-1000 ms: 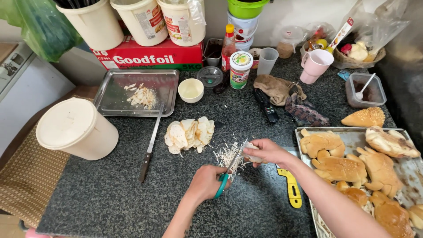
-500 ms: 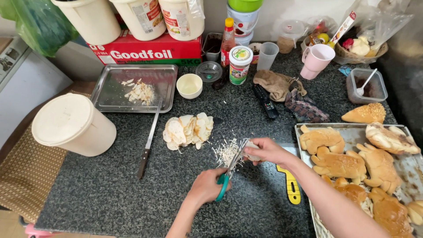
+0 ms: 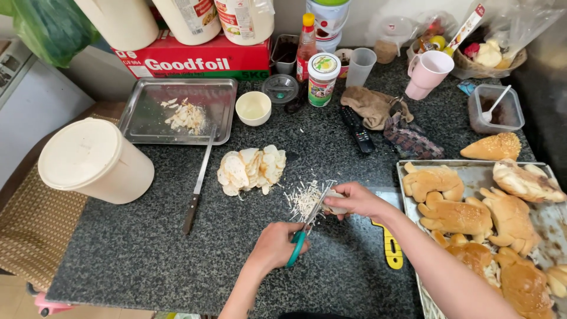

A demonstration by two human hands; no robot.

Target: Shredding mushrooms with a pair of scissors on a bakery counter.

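Head view: scissors [image 3: 305, 229] with teal handles are gripped in the left hand [image 3: 276, 245], blades pointing far toward a pale slice [image 3: 334, 201] pinched in the right hand [image 3: 354, 199]. Fine white shreds [image 3: 302, 202] are heaped on the dark speckled desk [image 3: 147, 248] just left of that slice. Uncut slices [image 3: 251, 168] are piled farther left, near a knife [image 3: 198, 183].

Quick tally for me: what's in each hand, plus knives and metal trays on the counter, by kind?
Scissors: 1, in the left hand grip
White food piece: 1, in the right hand grip
Knife: 1
Metal trays: 2, far left and right
Total: 5
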